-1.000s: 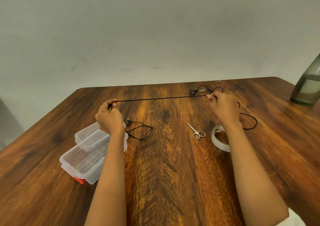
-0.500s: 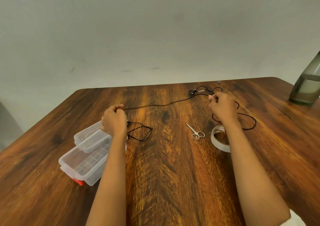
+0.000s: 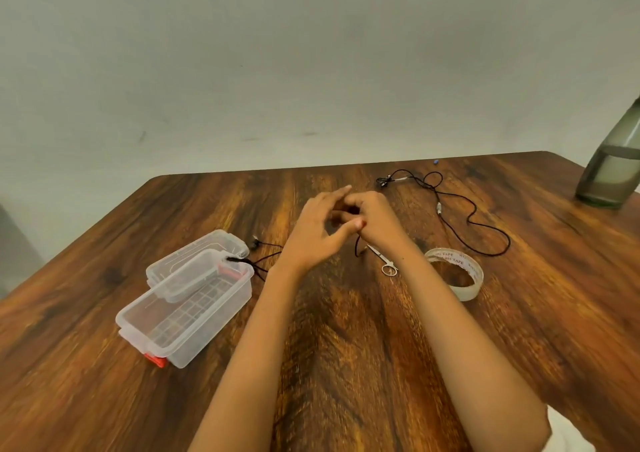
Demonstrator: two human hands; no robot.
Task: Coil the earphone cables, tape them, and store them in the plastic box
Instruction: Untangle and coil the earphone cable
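Where everything rests, the table [image 3: 346,347]: a wide top of dark, streaky wood that fills the lower half of the view, with a plain pale wall [image 3: 311,53] behind it.
Arms: two bare forearms reach in from the bottom edge and meet above the middle of the table.
Left hand [image 3: 311,233]: it is raised, with the forefinger straight and the thumb against the other hand. I cannot tell whether it holds anything.
Right hand [image 3: 377,219]: the fingers are curled in, grasping the earphone cable [image 3: 358,247]. A short black loop of it hangs below the fist.
Plastic box [image 3: 207,327]: clear with red latches, open, on the left of the table.
Lid [image 3: 197,254]: clear, at the box's far end and overlapping its rim.
Bottle [image 3: 613,171]: grey-green, at the far right edge.
Tape roll [image 3: 450,257]: clear, lying flat just beside the right forearm.
Second cable [image 3: 439,206]: black, lying in loose curves on the far right of the table.
Third cable [image 3: 239,260]: black, beside the box with one end draped over its far rim.
Scissors [image 3: 384,263]: small and silver, lying between the forearms.
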